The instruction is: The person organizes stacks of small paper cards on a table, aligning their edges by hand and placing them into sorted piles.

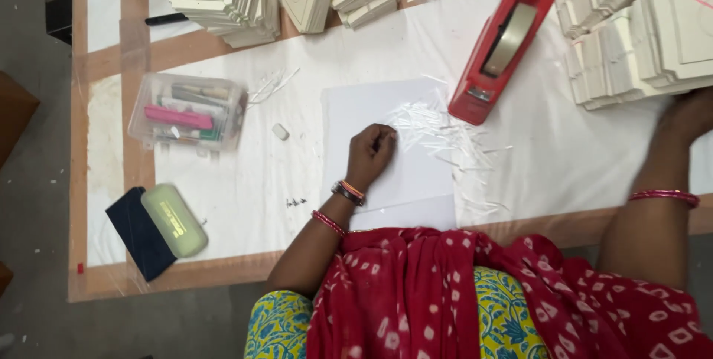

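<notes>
left hand [369, 152] curled, pinching thin white strips [431, 125]; blurred right hand [687, 115] touches cream card stack [639, 40], grip unclear.

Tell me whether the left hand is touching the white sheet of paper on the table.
Touching. The head view shows the left hand curled, knuckles and fingertips resting directly on the white sheet of paper, no gap visible beneath, beside the scattered thin white strips.
</notes>
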